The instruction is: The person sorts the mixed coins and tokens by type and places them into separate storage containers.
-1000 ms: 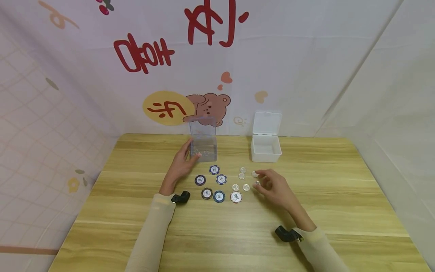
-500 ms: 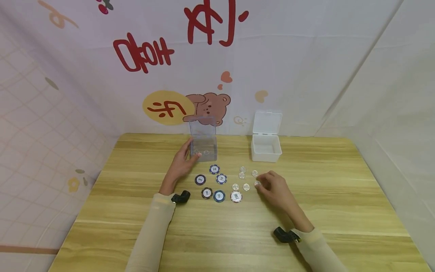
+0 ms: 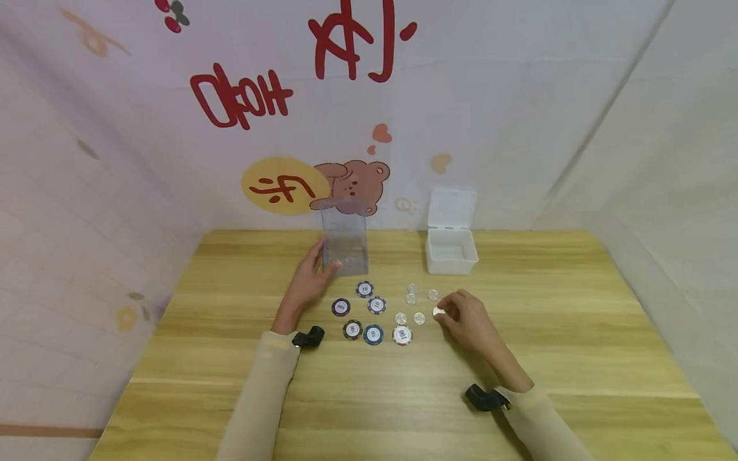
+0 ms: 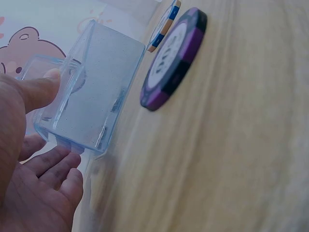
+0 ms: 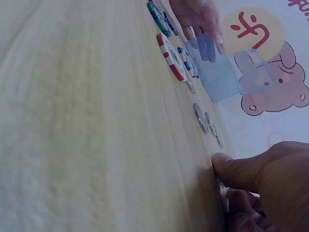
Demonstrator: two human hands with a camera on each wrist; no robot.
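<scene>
My left hand (image 3: 308, 278) holds the side and front corner of a clear plastic box (image 4: 104, 87), its thumb at the front. The box's lid stands up, and a few clear or silvery pieces show faintly inside. My right hand (image 3: 469, 323) pinches a silver coin (image 3: 438, 312) at the table; the right wrist view shows its thumb (image 5: 236, 169) low, with the coin mostly hidden. Several more silver coins (image 3: 419, 318) lie to its left. Several poker chips lie between the hands, including a purple-black chip (image 4: 176, 58) and a red-white chip (image 3: 402, 335).
A white plastic box (image 3: 451, 259) with a raised lid stands at the back right of the wooden table (image 3: 369, 397). Behind the table hangs a white cloth (image 3: 507, 115) printed with red characters and a bear.
The right hand's index finger has drawn down from beside the upper coin, and finger and thumb have come together on the lower coin. The left hand stays at the clear box.
</scene>
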